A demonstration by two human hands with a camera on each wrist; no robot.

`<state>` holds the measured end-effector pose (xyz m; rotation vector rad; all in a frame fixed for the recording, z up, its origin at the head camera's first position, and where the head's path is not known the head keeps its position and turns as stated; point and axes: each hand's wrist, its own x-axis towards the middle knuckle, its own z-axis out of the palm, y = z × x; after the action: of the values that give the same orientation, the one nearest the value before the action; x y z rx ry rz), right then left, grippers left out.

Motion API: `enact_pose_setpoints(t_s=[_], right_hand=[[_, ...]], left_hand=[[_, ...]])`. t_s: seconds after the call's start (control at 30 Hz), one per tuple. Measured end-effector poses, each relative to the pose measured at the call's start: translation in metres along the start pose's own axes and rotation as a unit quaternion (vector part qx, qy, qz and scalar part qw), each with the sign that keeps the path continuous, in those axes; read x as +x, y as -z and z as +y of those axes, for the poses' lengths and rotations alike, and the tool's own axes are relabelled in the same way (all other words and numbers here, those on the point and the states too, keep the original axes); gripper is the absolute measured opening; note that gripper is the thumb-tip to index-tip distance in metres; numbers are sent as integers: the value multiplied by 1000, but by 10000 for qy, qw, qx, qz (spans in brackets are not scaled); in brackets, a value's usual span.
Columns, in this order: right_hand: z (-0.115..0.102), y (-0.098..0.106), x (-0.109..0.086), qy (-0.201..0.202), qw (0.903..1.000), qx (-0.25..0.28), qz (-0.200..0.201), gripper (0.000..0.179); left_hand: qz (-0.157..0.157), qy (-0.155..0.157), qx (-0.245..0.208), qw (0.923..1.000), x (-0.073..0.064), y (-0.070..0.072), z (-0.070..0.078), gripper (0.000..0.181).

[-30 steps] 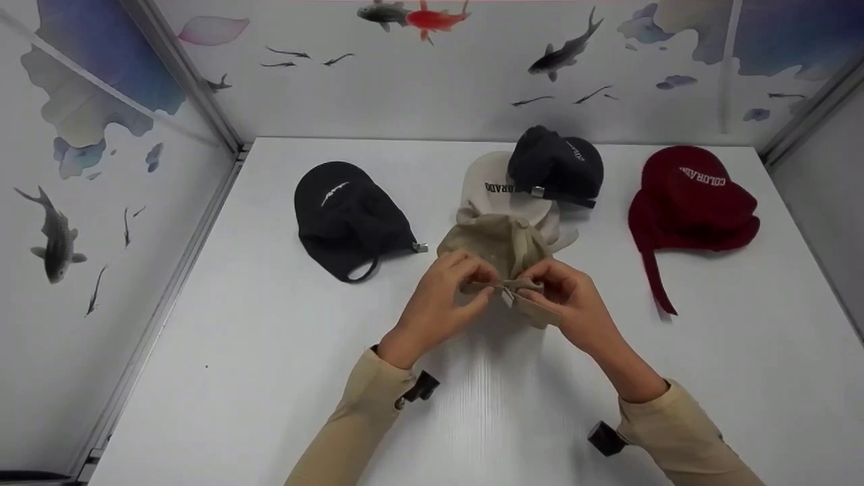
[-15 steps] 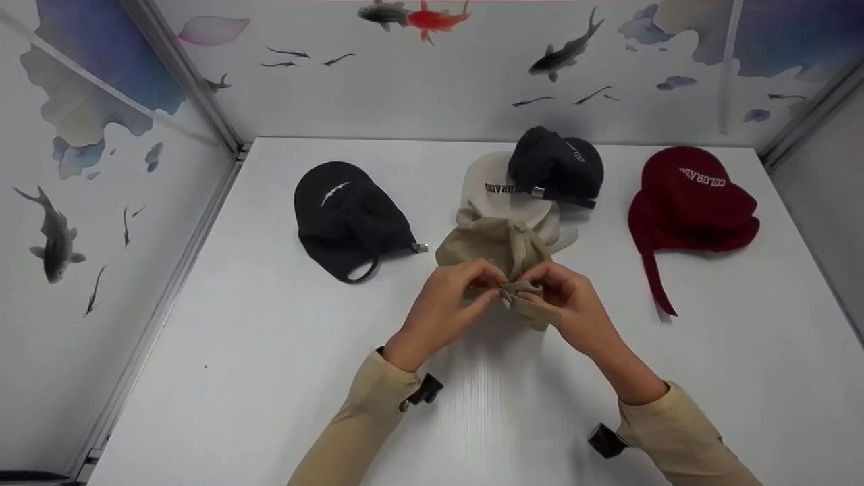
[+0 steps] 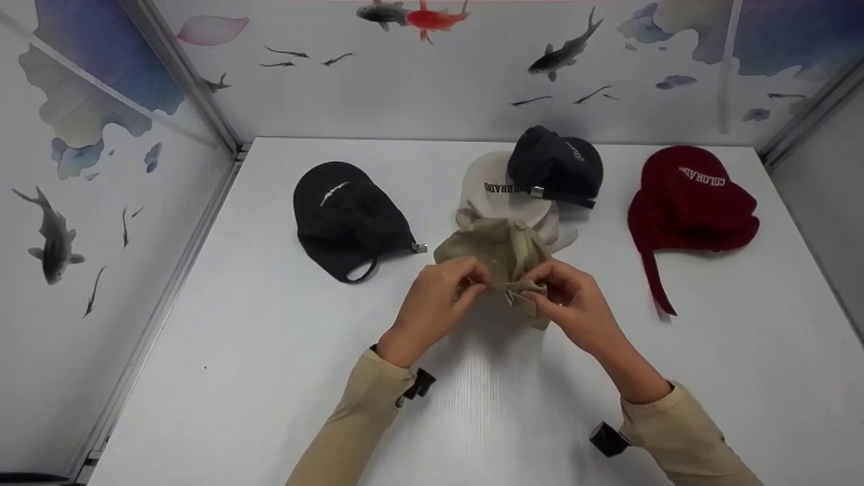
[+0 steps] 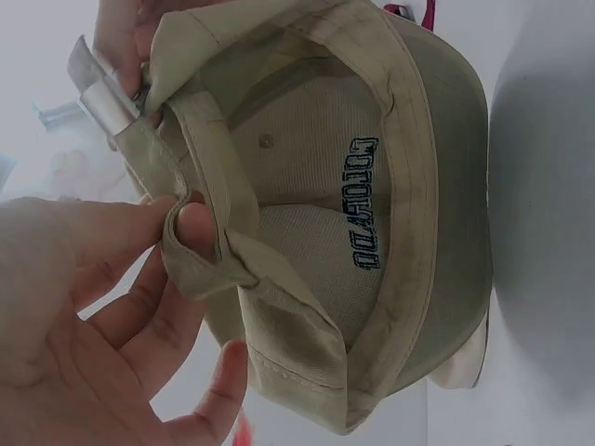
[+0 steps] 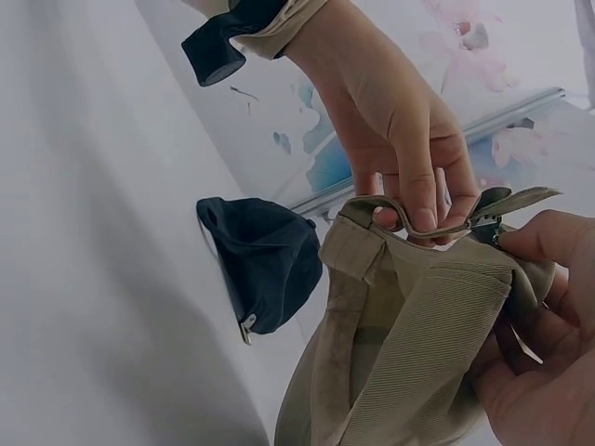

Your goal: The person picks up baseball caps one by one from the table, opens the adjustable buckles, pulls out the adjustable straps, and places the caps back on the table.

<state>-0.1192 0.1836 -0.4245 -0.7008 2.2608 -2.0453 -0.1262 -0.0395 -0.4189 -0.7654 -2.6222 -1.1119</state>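
Observation:
A khaki cap is held between both hands in front of the body, its open underside facing the person. My left hand pinches the cap's back strap between thumb and fingertips, and the strap bends into a small loop there. On the other side, my right hand grips the back edge beside the metal buckle, thumb close to it. Inside the crown, dark stitched lettering reads COLORADO. Part of the strap is hidden behind the fingers in the head view.
A black cap lies at left on the white table. Behind the khaki cap are a cream cap and a navy cap that overlaps it. At right rests a dark red cap, strap hanging forward. Printed panels stand around the table.
My left hand moves in toward the buckle, then back left, drawing the strap out with it. The right hand stays nearly still; the other caps have not moved.

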Motion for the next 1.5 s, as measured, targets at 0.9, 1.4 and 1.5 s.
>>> enact_pose_setpoints(t_s=[0.9,1.4,1.5], right_hand=[[4,0,-2,73,9999,91,-117,5],[0,4,-3,85,9997,59,-213,5],[0,5,-3,59,9998,93,-169,6]], left_hand=[[-507,201,-1184,9915,-1,-1,7,8],[-509,351,-794,9949,-1,-1,0,8],[-465,457,-711,9953,-2,0,-3,7]])
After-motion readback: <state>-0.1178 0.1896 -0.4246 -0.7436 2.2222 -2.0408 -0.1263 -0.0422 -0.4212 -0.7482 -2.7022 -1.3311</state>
